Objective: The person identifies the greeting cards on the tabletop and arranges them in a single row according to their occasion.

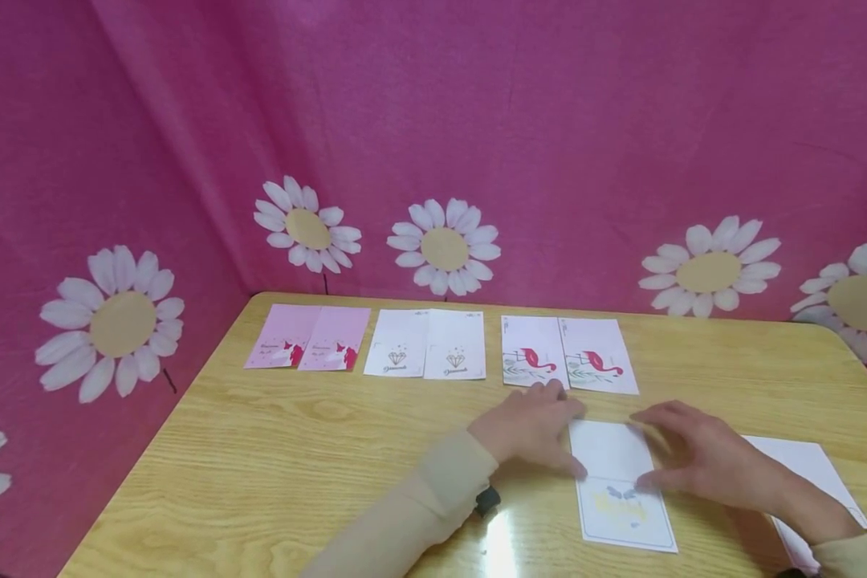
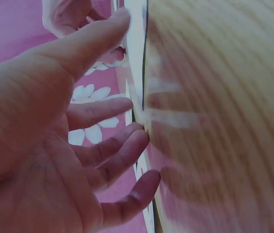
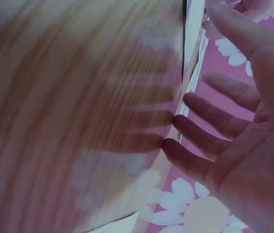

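A white card (image 1: 610,449) with a crease across its middle lies flat on the table, its lower half printed with a pale yellow design, grey butterflies and a thin border. At its left edge is my left hand (image 1: 531,425), thumb by the crease and fingers loosely spread. Opposite, my right hand (image 1: 715,457) has its thumb at the card's right edge, fingers spread near the upper corner. Both wrist views show the left palm (image 2: 35,165) and right palm (image 3: 253,170) with fingertips at the tabletop and nothing gripped.
Along the back of the wooden table (image 1: 296,449) lie paired cards: pink cards (image 1: 289,325), diamond cards (image 1: 400,333) and flamingo cards (image 1: 531,337). Another pale card (image 1: 802,457) lies partly under my right forearm. A pink daisy-patterned cloth (image 1: 549,160) hangs behind.
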`<state>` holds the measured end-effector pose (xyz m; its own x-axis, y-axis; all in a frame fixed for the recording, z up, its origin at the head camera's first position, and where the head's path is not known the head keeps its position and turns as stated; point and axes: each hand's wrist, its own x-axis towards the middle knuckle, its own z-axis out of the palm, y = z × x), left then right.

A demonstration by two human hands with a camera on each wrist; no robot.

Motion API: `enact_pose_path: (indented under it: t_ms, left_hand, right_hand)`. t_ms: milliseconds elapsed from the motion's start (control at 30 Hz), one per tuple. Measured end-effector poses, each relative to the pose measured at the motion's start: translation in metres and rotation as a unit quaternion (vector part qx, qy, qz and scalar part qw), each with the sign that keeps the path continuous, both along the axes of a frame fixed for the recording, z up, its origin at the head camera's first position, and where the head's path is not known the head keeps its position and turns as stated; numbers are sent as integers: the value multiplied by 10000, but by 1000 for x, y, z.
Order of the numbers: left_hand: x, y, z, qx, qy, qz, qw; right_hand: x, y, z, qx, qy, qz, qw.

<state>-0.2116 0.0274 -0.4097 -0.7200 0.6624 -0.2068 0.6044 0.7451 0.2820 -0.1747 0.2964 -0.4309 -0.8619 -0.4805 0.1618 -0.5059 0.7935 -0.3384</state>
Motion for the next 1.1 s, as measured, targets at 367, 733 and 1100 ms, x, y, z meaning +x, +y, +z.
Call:
enact_pose_path:
  t_ms: [367,733,1100]
  left_hand:
    - [6,8,0,-429,224,236,9986]
    - [3,5,2,-95,-20,388,9992]
    - [-5,-2,3,782,-802,409,9929]
  right_hand:
    - [-2,-6,-3,356,-143,35,9993]
    - [-3,-10,-2,364,-235,-31,9991]
    - [0,-11,-2,152,-416,-140,9989]
